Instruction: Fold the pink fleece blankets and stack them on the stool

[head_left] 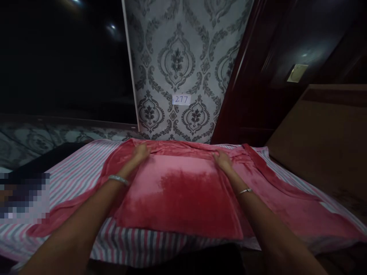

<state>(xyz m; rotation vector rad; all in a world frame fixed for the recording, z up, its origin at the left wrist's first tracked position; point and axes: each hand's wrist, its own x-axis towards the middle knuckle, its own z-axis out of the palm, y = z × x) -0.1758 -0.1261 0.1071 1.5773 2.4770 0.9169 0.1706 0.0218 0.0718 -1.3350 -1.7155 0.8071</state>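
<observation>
A soft red blanket lay on a bed with a striped sheet in pink, white and grey. The middle part of the blanket was folded into a flat square, and loose parts spread out to both sides. The left hand lay flat on the far left corner of the folded part, palm down, fingers open. The right hand lay flat on the far right corner in the same way. The two hands were well apart and pressed on the cloth, not gripping it. Each wrist had a thin bangle. Behind the bed stood a wall with grey leafy patterns and a small label that read 277. A dark wooden door stood to the right.
</observation>
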